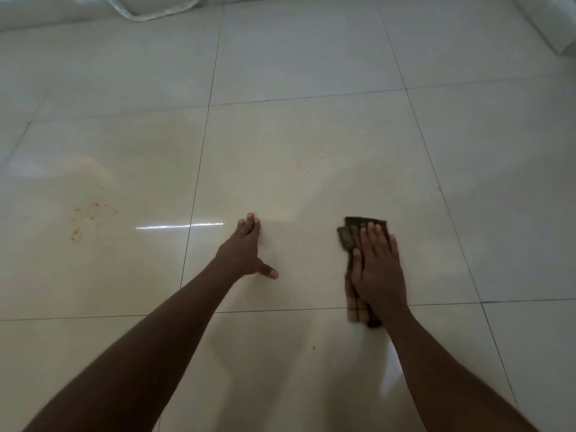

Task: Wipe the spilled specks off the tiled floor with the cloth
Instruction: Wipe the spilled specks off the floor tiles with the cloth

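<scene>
A dark brown checked cloth [350, 235] lies folded on the cream tiled floor [280, 145]. My right hand [378, 269] presses flat on the cloth with straight fingers, covering most of it. My left hand [246, 249] rests flat on the bare tile to the left, fingers straight and thumb spread. A patch of orange-yellow specks [88, 216] is scattered on the tile far to the left. A few fainter specks [318, 155] lie beyond the hands, and one small speck [314, 347] lies between my forearms.
A white plastic object [156, 7] stands against the base of the wall at the top left. Another white object [558, 23] sits at the top right corner. Dark grout lines cross the glossy tiles, and a bright light streak [179, 226] reflects left of my left hand.
</scene>
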